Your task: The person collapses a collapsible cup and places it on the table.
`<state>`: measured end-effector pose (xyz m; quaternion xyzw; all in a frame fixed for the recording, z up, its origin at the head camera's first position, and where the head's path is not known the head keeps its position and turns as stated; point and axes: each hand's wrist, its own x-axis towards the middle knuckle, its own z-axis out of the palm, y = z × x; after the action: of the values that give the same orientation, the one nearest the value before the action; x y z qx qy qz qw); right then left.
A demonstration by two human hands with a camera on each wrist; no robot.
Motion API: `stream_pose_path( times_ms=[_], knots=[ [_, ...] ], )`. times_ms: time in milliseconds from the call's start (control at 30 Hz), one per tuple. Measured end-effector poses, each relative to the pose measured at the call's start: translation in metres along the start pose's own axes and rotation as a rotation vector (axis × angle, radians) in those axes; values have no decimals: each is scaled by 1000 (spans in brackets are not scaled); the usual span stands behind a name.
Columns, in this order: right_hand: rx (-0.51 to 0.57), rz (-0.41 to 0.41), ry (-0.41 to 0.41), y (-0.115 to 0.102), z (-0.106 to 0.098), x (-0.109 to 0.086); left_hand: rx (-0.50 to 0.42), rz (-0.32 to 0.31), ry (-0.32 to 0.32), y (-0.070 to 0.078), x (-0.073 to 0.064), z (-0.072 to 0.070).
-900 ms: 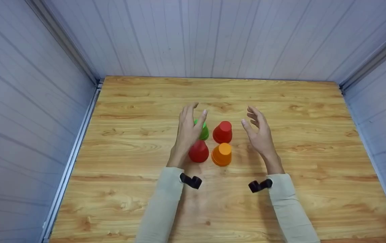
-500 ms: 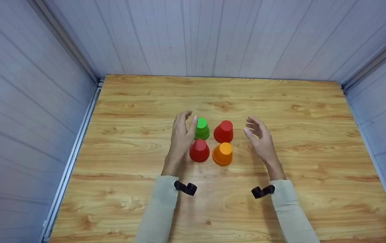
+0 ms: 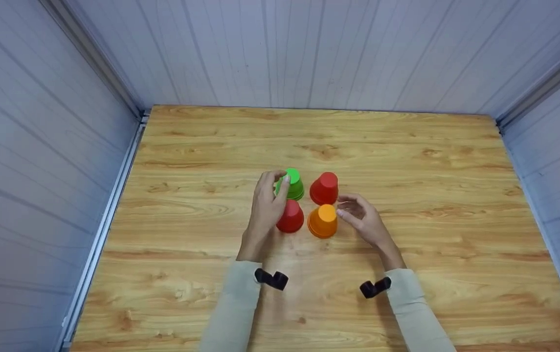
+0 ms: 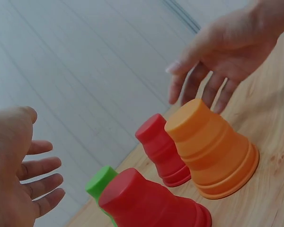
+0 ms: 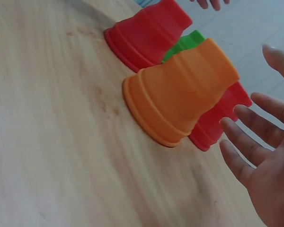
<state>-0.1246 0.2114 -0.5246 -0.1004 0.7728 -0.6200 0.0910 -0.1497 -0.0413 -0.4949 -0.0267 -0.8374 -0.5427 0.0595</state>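
Upside-down plastic cups stand close together in a square on the table: a green cup at the back left, a red cup at the back right, another red cup at the front left and an orange cup at the front right. My left hand is at the left of the green and front red cups, thumb and fingers apart, gripping nothing. Beside the orange cup, on its right, my right hand has its fingers spread with a gap to the cup in the right wrist view.
The wood-grain table is enclosed by a pale panel wall at the back, a left wall and a right wall. A small black wrist camera sits on the left sleeve, and a similar one on the right.
My right hand has moved left and toward me, closer to the orange cup. The left hand first drew back to the left, then came slightly right toward the green cup. The cups stay in place.
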Motion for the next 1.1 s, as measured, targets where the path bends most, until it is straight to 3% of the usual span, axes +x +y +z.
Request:
stream_pose_path(
  times_ms=[300, 500, 700, 900, 1100],
  knots=[
    [-17, 52, -116, 11, 10, -1, -22, 11, 3, 0, 1, 1],
    [-112, 108, -146, 11, 15, 0, -35, 26, 4, 0, 0, 2],
    [-141, 139, -153, 7, 15, 0, -1, 8, -8, -1, -1, 3],
    [-112, 111, -131, -1, 12, 0, -16, -20, -33, 0, -1, 4],
    [-95, 28, -79, -29, 9, 2, -51, -29, -84, 5, -1, 5]
  ],
)
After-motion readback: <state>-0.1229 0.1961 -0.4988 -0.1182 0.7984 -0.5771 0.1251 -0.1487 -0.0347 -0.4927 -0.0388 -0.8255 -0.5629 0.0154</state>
